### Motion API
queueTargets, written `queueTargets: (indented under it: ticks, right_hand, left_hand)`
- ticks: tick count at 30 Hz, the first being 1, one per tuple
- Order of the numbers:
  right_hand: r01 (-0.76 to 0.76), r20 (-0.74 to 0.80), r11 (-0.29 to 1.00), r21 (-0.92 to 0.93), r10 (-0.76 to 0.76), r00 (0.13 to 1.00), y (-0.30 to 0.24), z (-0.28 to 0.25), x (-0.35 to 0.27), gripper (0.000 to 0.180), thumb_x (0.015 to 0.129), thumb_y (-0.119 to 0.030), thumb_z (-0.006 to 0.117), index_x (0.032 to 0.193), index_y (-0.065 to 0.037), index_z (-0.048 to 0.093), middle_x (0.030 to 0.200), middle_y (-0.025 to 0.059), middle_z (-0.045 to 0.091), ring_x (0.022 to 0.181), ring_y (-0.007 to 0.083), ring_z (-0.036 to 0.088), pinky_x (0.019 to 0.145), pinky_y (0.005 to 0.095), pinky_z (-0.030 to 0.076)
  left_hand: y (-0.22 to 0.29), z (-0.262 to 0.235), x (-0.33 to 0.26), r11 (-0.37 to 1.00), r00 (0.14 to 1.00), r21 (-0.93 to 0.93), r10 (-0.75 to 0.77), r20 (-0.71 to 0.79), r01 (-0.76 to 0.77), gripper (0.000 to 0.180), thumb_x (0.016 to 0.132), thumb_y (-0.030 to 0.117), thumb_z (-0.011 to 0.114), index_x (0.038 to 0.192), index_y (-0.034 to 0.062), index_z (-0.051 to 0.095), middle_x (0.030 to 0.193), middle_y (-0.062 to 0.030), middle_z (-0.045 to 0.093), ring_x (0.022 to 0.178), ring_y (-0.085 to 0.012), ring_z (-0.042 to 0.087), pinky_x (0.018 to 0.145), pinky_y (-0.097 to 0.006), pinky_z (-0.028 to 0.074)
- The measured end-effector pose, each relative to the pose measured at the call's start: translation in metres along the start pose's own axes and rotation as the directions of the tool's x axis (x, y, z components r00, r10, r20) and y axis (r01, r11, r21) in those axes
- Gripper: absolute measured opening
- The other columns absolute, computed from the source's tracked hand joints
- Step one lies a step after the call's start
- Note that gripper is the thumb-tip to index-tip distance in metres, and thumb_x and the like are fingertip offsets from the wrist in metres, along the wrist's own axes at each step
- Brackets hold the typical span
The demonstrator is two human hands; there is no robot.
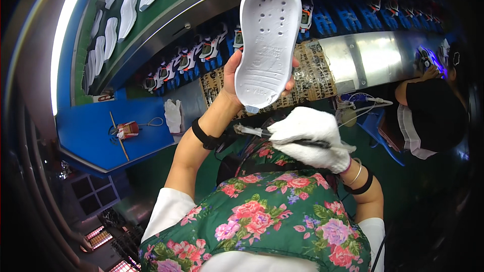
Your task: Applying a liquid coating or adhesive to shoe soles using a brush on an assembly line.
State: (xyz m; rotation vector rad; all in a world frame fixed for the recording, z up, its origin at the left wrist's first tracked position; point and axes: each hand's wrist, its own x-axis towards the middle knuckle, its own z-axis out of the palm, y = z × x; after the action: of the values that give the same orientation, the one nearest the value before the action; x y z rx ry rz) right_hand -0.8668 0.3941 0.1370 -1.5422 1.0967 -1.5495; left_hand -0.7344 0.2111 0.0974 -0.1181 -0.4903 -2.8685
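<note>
My left hand (231,78) is bare and closed around the lower part of a white shoe sole (268,53). It holds the sole up in front of me, its hollow side with small holes toward me. My right hand (308,138) wears a white knit glove and is closed on a slim brush (254,131). The brush has a pale tip pointing left and lies below the heel end of the sole, apart from it. Part of its handle is hidden by the glove.
Shoe uppers (184,60) stand on blue racks behind a metal ledge (380,53) partly covered with printed tape. More white soles (127,17) lie on a green surface at upper left. A blue table (91,131) holds a white glove (172,116). A co-worker (433,106) sits at right.
</note>
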Motion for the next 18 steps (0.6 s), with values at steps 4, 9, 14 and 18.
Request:
queueTargets:
  ticks: [4, 9, 14, 18]
  right_hand:
    - [0.003, -0.126, 0.993, -0.12, -0.018, 0.992, -0.003, -0.013, 0.008, 0.018, 0.077, -0.004, 0.08, 0.095, -0.006, 0.077, 0.094, 0.0092, 0.076, 0.082, 0.0241, 0.072, 0.074, 0.0338, 0.057]
    - [0.32, 0.119, 0.855, -0.408, -0.298, 0.947, 0.001, -0.007, -0.001, 0.038, 0.067, -0.003, 0.077, 0.105, -0.007, 0.074, 0.109, 0.0132, 0.072, 0.084, 0.0284, 0.069, 0.072, 0.0367, 0.057]
    - [0.09, -0.013, 0.996, 0.002, -0.09, 0.996, 0.001, 0.002, -0.005, 0.022, 0.075, -0.003, 0.081, 0.097, -0.005, 0.075, 0.097, 0.0125, 0.074, 0.082, 0.0264, 0.07, 0.073, 0.0359, 0.056]
    - [0.055, -0.166, 0.974, -0.22, -0.093, 0.982, 0.003, -0.004, 0.006, 0.022, 0.075, 0.001, 0.081, 0.095, -0.006, 0.076, 0.099, 0.0123, 0.075, 0.081, 0.0241, 0.07, 0.071, 0.0331, 0.055]
  left_hand:
    - [0.004, -0.001, 0.004, 0.99, 0.994, 0.104, -0.102, 0.035, 0.098, 0.089, 0.088, 0.063, 0.058, 0.152, 0.0036, 0.038, 0.133, -0.031, 0.053, 0.101, -0.0424, 0.064, 0.085, -0.048, 0.055]
    - [0.013, -0.002, 0.005, 0.98, 0.988, 0.132, -0.142, -0.063, 0.149, 0.088, 0.089, 0.062, 0.057, 0.152, 0.0028, 0.037, 0.133, -0.0344, 0.052, 0.099, -0.0433, 0.066, 0.085, -0.049, 0.056]
    - [0.013, 0.009, 0.009, 0.93, 0.983, 0.33, -0.122, -0.135, 0.161, 0.102, 0.083, 0.077, 0.05, 0.145, -0.0034, 0.043, 0.121, -0.0281, 0.055, 0.083, -0.0329, 0.062, 0.062, -0.038, 0.048]
    - [0.01, 0.01, 0.018, 0.928, 0.989, 0.356, -0.061, -0.135, 0.106, 0.102, 0.083, 0.079, 0.049, 0.141, -0.0055, 0.045, 0.12, -0.0266, 0.056, 0.08, -0.0306, 0.06, 0.062, -0.038, 0.046]
